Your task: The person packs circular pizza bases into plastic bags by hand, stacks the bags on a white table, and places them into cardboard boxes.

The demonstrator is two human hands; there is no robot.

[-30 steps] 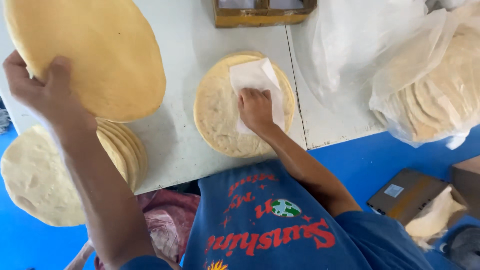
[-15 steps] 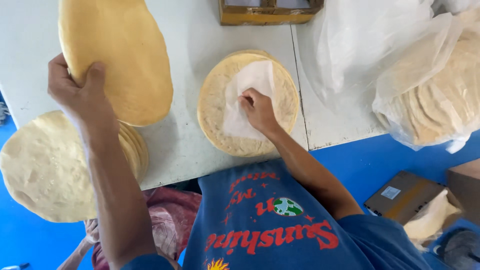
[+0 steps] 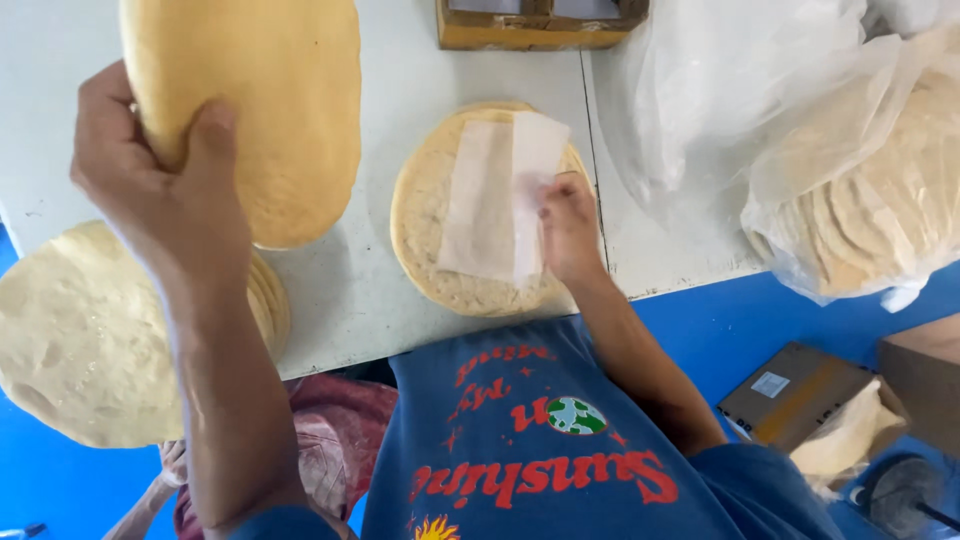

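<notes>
Flatbread-making kitchen, stacked flatbreads (image 3: 470,215) on white table (image 3: 345,300), bagged rounds (image 3: 880,210)

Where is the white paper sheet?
In the head view, the paper sheet lies on the middle flatbread stack, under the right hand.

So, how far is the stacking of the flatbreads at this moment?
Done: a small stack lies on the table. In hand: the right hand lays a paper sheet on top, while the left hand holds a flatbread above the table. Left: the pile at the left and the bagged flatbreads.
</notes>
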